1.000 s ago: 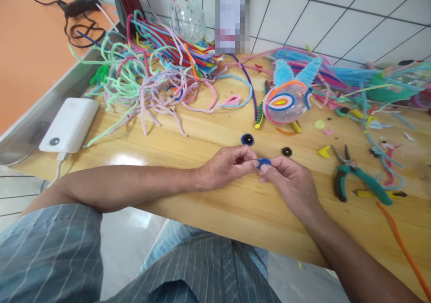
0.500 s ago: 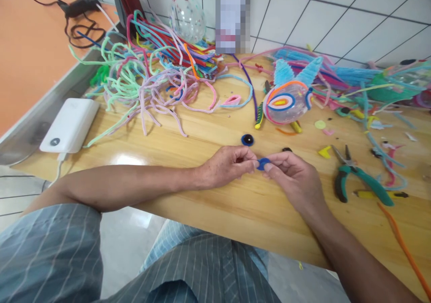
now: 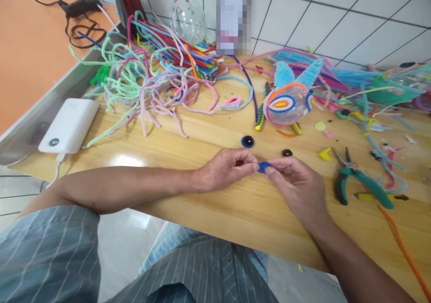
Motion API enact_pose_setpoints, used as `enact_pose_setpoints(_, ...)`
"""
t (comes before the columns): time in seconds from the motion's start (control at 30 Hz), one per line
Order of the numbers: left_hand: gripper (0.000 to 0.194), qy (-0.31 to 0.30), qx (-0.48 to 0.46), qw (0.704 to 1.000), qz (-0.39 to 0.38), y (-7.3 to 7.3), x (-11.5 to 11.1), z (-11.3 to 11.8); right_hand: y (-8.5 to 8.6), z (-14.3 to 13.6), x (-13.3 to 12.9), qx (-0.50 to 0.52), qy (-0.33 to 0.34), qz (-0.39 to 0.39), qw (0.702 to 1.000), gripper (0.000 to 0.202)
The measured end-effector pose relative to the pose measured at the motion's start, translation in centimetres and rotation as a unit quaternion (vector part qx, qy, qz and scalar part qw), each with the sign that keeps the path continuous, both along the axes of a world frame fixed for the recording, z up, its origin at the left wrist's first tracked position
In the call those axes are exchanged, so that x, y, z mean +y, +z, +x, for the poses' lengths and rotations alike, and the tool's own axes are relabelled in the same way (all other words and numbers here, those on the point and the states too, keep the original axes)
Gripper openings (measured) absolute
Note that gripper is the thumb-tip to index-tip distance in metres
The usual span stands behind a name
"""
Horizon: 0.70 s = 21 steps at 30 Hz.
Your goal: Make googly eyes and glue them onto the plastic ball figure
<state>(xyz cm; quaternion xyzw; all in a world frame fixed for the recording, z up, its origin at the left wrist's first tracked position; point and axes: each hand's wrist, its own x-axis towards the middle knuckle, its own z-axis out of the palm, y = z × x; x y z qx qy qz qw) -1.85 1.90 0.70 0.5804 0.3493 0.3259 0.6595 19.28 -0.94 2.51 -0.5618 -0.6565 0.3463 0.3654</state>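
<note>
A small blue disc point(image 3: 263, 167) is held low over the wooden table point(image 3: 208, 208). My right hand point(image 3: 298, 179) pinches the disc from the right between thumb and fingers. My left hand point(image 3: 232, 168) is closed at the disc's left edge, thumb and forefinger pressed together. Just beyond my hands lies a blue disc with a black, shiny centre point(image 3: 248, 141). A small black piece point(image 3: 287, 152) rests behind my right hand. Farther back sits a clear balloon point(image 3: 292, 111) with orange, blue and white trim and two fuzzy blue ears point(image 3: 284, 73).
Pliers point(image 3: 352, 170) with green handles lie at the right, an orange pipe cleaner point(image 3: 400, 240) nearer me. Tangled pipe cleaners point(image 3: 161, 81) spread across the back left. A white power bank point(image 3: 69, 125) is at the left; a tiled wall point(image 3: 323, 11) stands behind.
My right hand has shifted slightly right and down, uncovering more of the small black piece. The blue disc remains between my hands.
</note>
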Motion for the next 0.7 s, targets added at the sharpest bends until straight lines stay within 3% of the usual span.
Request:
enact_pose_setpoints(0.23, 0.018, 0.035, 0.027, 0.99, 0.136, 0.0, -0.5, -0.2, -0.3, 0.4, -0.5, -0.055, 0.023, 0.122, 0.991, 0.014)
enact_pose_setpoints(0.47, 0.02, 0.034, 0.054, 0.983, 0.17, 0.0, -0.4, -0.4, -1.8, 1.4, -0.7, -0.057, 0.028, 0.14, 0.988, 0.028)
enact_pose_setpoints(0.7, 0.02, 0.018, 0.082, 0.98, 0.181, -0.2, -0.2, -0.5, -1.6, 1.6, -0.9, -0.08, 0.04, 0.139, 0.986, 0.035)
